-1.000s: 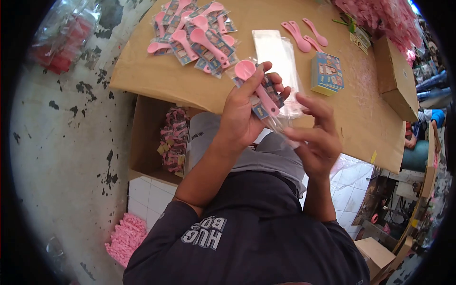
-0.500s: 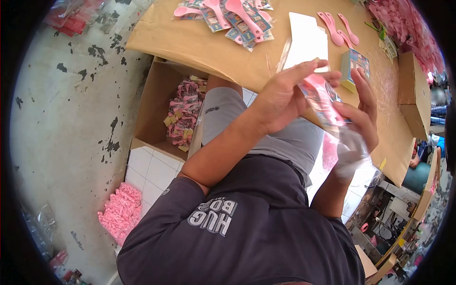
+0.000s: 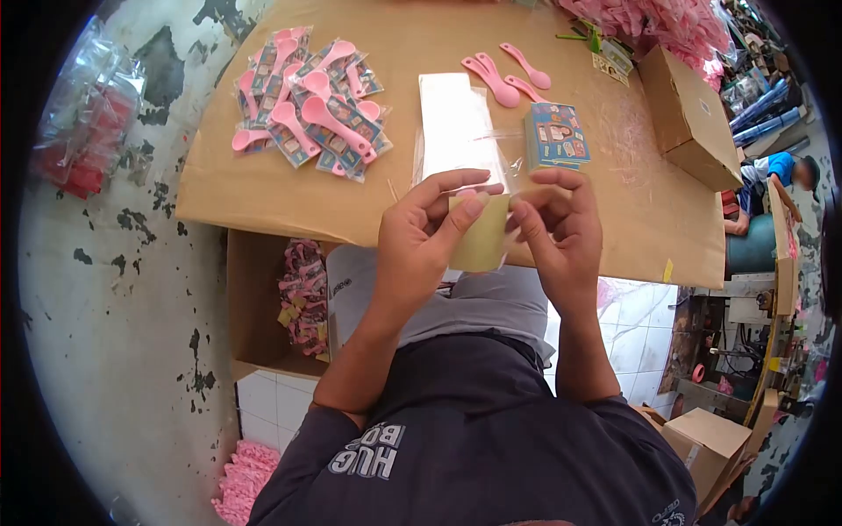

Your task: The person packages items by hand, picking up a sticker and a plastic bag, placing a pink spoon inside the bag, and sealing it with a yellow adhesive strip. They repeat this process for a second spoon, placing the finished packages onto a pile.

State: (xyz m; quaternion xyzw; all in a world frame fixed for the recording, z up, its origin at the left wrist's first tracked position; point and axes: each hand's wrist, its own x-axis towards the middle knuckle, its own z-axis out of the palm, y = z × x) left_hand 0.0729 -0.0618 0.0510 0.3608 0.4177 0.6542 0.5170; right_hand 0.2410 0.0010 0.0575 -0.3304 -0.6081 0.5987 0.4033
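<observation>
Just past the table's front edge, a small clear bag holding a card (image 3: 480, 237) faces me with the card's plain yellowish back. A bit of pink shows at its top, mostly hidden. My left hand (image 3: 421, 235) is closed on its left side, thumb across the card. My right hand (image 3: 563, 232) pinches the bag's right edge between thumb and fingers. Beyond them lie a white stack of sheets or bags (image 3: 445, 123) and a stack of printed cards (image 3: 559, 133). Several loose pink measuring spoons (image 3: 495, 83) lie behind that stack.
Packed pink spoons with cards (image 3: 317, 110) are heaped on the table's left. An open carton (image 3: 254, 298) of similar packets stands below. At right are a cardboard box (image 3: 688, 118) and a pink pile (image 3: 653, 22). Another person (image 3: 767, 180) is at the far right.
The packet has turned from its pink spoon side to its plain card back. Both hands have moved left and lower, and the view has swung to show more of the table.
</observation>
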